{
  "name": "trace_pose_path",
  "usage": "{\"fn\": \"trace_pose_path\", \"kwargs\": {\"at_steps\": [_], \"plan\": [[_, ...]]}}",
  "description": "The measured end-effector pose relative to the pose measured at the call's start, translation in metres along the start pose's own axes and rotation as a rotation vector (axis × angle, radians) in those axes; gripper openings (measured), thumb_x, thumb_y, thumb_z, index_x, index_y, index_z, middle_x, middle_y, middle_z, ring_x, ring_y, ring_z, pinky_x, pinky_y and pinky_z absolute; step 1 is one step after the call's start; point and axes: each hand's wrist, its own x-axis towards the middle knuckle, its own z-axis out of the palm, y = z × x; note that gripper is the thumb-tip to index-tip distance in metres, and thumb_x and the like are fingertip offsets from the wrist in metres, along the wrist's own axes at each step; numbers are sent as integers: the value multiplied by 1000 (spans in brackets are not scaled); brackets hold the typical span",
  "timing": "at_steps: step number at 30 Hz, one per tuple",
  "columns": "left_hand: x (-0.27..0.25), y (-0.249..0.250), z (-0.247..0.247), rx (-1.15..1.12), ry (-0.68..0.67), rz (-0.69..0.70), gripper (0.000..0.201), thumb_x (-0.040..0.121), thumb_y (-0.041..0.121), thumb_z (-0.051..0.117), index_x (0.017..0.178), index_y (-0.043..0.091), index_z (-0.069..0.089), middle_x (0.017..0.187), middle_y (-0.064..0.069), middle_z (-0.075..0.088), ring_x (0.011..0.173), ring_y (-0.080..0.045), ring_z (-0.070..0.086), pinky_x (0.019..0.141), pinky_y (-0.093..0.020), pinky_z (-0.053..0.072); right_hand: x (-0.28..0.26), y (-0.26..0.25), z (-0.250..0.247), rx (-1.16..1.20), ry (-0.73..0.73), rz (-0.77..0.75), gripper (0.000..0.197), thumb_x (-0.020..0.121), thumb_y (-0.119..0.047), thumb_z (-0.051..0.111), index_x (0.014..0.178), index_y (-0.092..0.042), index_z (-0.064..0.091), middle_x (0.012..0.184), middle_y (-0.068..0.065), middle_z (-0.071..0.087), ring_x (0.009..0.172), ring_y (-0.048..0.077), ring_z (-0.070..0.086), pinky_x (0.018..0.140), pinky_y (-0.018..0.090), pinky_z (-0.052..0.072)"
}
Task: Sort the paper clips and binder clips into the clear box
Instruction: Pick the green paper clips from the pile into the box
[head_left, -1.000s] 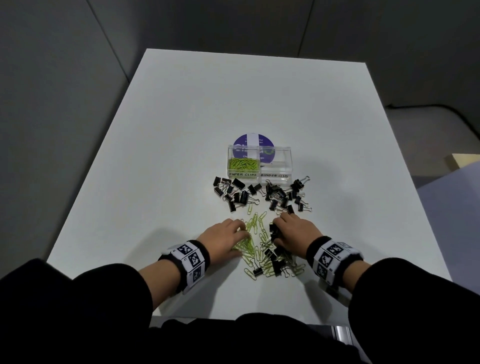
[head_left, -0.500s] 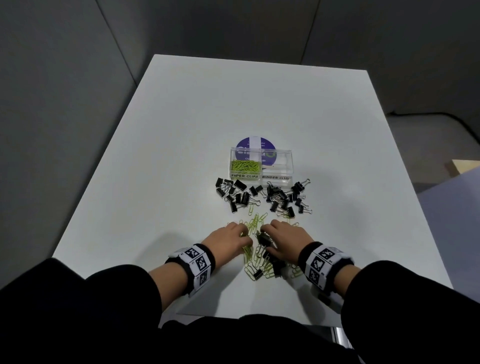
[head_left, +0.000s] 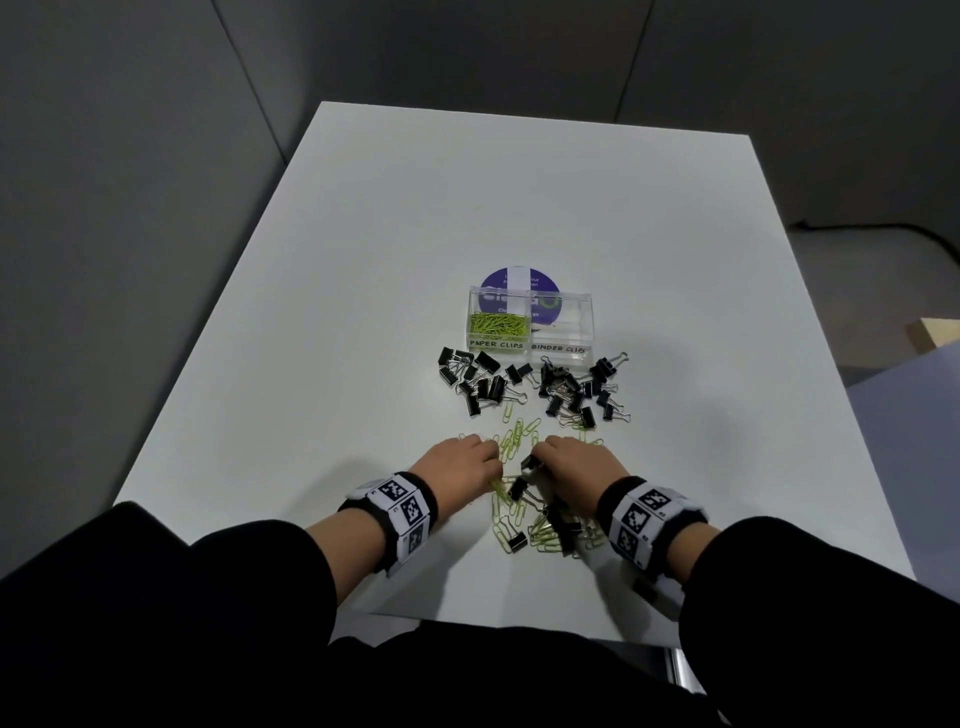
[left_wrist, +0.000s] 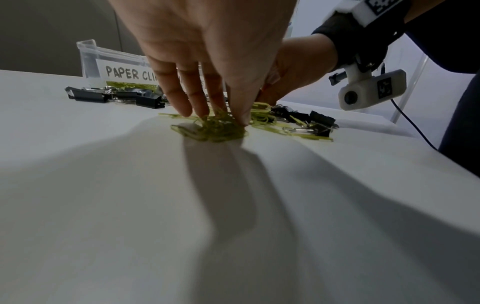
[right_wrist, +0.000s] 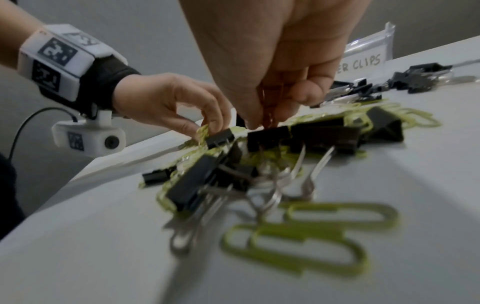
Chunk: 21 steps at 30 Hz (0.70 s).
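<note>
The clear box (head_left: 584, 325) stands mid-table, with green paper clips (head_left: 498, 323) in its left compartment, labelled PAPER CLIPS. The right one, labelled BINDER CLIPS, looks bare. Two heaps of black binder clips (head_left: 483, 382) lie in front of it. Nearer me is a mixed pile (head_left: 530, 519) of both kinds. My left hand (head_left: 491, 462) gathers a clump of green paper clips (left_wrist: 215, 128) between thumb and fingers on the table. My right hand (right_wrist: 262, 121) pinches the wire handle of a black binder clip (right_wrist: 269, 134) at the pile's top.
A round purple disc (head_left: 519, 280) lies right behind the box. The white table (head_left: 363, 312) drops off at the left, right and near edges. A beige block (head_left: 935, 332) sits off the table at the right.
My right hand slid left and nearer, to the middle of the pile, and took hold of a binder clip. My left hand stayed on the green paper clips and bunched them up.
</note>
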Motion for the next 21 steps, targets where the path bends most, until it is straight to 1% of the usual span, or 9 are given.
{"fn": "trace_pose_path", "kwargs": {"at_steps": [2,3,5,7,9,12,16,18,21], "plan": [[1,-3,-2,1,25,11,21,62,26,85,68,16,68,68,2,65,58,-17,62,47,-22,51,0,9,-10,39,64,27,26,95,-23,43,117,-11,51,110,5,59,98,22,57,77,30,48],[1,-3,-6,-12,23,6,17,69,25,80,74,14,69,73,0,66,64,-19,64,52,-23,53,1,15,-15,50,96,56,24,95,-23,44,115,-11,51,109,4,59,96,20,57,80,28,50],[0,-3,-13,-75,-12,-86,19,90,24,58,100,10,66,97,-5,66,89,-24,62,73,-32,52,6,31,-27,59,140,142,19,95,-22,45,109,-12,53,105,2,60,89,17,57,76,25,51],[0,-5,-20,-115,-36,-190,28,98,26,42,116,11,58,113,-5,59,104,-23,56,83,-34,48,11,49,-36,65,140,253,17,95,-22,45,103,-11,55,101,3,60,80,17,53,63,21,43],[-1,-10,-26,-173,-56,-260,30,99,26,39,120,11,56,118,-5,56,107,-22,55,83,-35,49,15,62,-40,31,112,331,18,95,-20,43,100,-8,55,103,7,61,80,22,54,59,25,38],[-5,-20,-28,-179,-112,-331,31,98,25,39,121,11,56,119,-5,56,108,-23,56,84,-36,49,17,67,-37,-23,77,356,20,92,-20,47,107,-7,54,111,12,59,99,30,55,72,35,45],[-12,-28,-22,-187,-119,-357,31,97,24,41,121,11,57,118,-7,56,107,-25,56,85,-37,50,20,45,-26,-10,223,134,45,83,-10,63,126,-10,50,125,12,56,113,29,51,97,37,44],[-12,-29,-20,-190,-103,-356,31,96,24,42,122,12,56,121,-6,53,109,-24,55,84,-37,50,26,25,-21,-30,145,-59,56,81,-6,64,133,-13,45,136,11,51,123,28,48,108,36,39],[-12,-26,-18,-180,-46,-342,39,94,28,46,131,17,48,131,-3,47,116,-21,49,87,-35,46,35,2,-16,-149,-40,-239,68,85,-2,56,144,-18,26,153,7,26,139,27,28,115,39,28]]}}
